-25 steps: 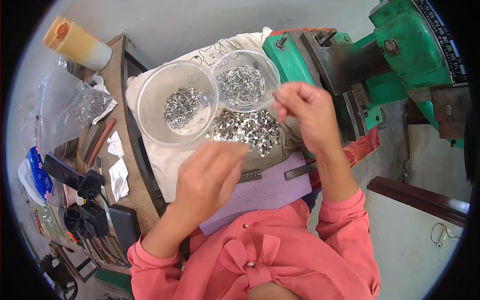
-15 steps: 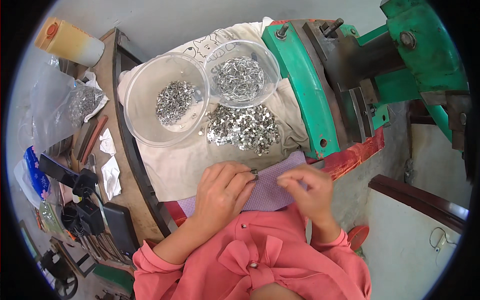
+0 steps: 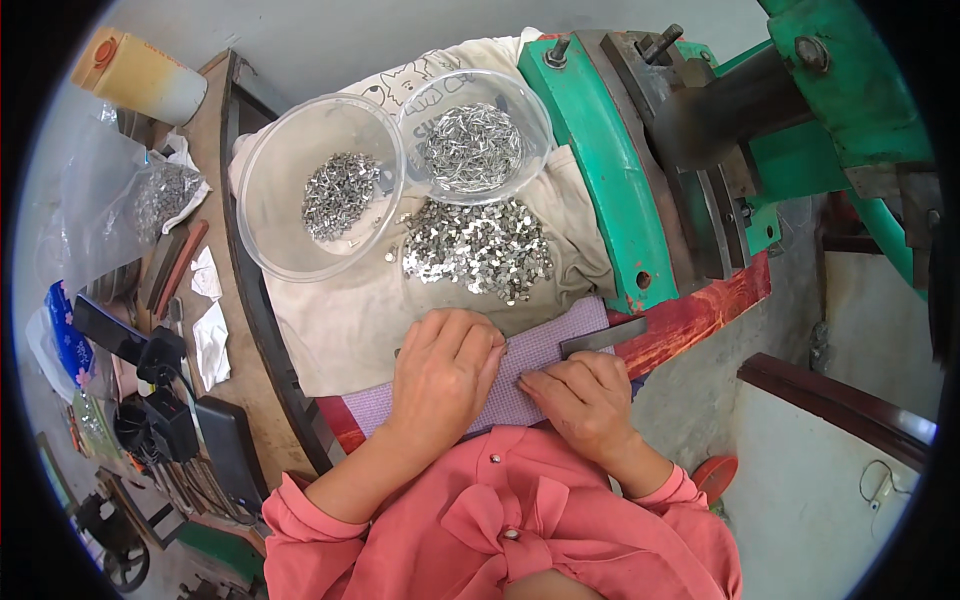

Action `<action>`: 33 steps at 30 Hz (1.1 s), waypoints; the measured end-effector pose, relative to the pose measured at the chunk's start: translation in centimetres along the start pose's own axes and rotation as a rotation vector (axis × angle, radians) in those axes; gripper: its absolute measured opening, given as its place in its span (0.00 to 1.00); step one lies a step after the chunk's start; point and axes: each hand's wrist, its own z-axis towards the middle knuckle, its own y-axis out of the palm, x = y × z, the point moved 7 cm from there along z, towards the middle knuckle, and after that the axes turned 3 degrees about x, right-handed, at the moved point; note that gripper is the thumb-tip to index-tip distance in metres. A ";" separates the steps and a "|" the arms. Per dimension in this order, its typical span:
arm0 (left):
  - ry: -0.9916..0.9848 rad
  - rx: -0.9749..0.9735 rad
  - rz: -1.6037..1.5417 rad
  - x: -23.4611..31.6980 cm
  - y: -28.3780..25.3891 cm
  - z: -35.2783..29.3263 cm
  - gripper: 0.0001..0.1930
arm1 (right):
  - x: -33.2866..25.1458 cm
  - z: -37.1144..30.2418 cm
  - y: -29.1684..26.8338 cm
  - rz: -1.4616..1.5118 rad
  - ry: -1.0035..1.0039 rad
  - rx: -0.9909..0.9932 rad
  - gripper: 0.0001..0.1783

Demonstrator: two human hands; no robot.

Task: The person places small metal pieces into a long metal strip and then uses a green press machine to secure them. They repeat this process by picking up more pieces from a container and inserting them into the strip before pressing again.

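Purple woven cloth [image 3: 545, 336], lower centre, backs what we judge close fingerwork. We curl our left hand [image 3: 445, 372] and right hand [image 3: 585, 400] inward; whether either pinches anything, we cannot tell. Dark flat bar [image 3: 605, 337] lies just above the right hand; next move calls for steady fingertips.

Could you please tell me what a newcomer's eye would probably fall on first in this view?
Probably the glittering heap of small metal pieces on the beige cloth, just in front of two clear tubs holding more metal bits. The big green machine to the right also stands out. Nearer the wearer, the left hand and right hand are over a purple cloth.
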 end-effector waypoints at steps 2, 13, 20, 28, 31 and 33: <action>0.009 -0.021 0.000 0.0 0.0 -0.1 0.11 | 0.0 -0.3 0.1 0.001 -0.004 0.017 0.11; -0.208 0.009 0.020 -4.4 -5.8 -3.6 0.21 | 1.6 1.9 -1.6 0.279 0.223 0.031 0.09; -0.195 0.019 -0.011 -5.7 -6.0 -4.9 0.20 | 1.5 7.0 -0.3 0.402 0.186 0.022 0.06; -0.273 0.011 -0.132 -7.1 -5.8 -5.1 0.17 | 0.6 10.5 3.1 0.382 0.019 -0.011 0.07; -0.291 -0.013 -0.165 -7.3 -5.8 -5.2 0.16 | 0.2 10.3 4.1 0.271 -0.051 -0.049 0.07; -0.277 -0.016 -0.171 -7.4 -5.7 -5.3 0.16 | 0.0 10.0 4.5 0.221 -0.073 -0.062 0.07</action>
